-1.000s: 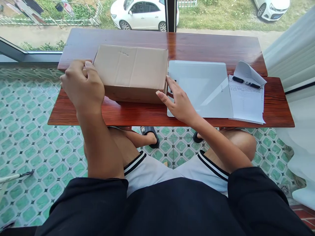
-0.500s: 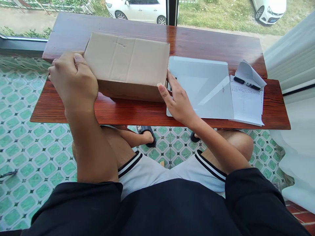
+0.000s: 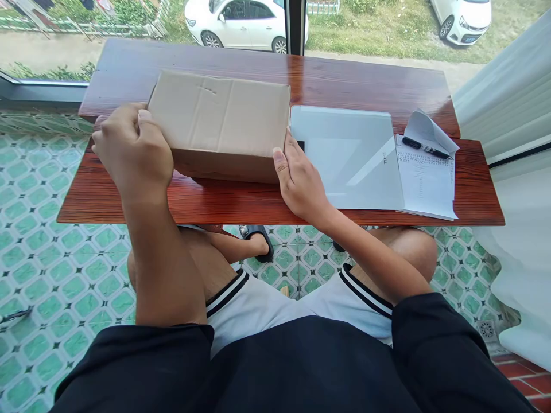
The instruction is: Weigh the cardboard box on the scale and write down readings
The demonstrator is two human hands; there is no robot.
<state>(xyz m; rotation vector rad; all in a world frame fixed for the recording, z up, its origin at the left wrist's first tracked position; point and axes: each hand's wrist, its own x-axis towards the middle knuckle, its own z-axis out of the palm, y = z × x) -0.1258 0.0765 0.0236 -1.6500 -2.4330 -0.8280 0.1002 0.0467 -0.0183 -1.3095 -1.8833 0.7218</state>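
A plain brown cardboard box sits between my two hands over the left half of the wooden table, its creased top face up. At its left end, my left hand is closed, the fingers curled around the edge and the thumb by the top corner; the fingertips are partly hidden. My right hand grips the near right corner, thumb on the front face and fingers along the right side. Whether the box rests fully on the table or is slightly raised, I cannot tell. Beside the right hand lies a closed silver laptop.
Papers with a black pen on them lie right of the laptop. The red-brown table runs along a window, with white cars outside. A white curtain hangs at the right. My legs are under the table.
The view has tilted up slightly. My right hand has closed in on the box's right corner, its fingers now nearer together. My left hand stays at the left end.
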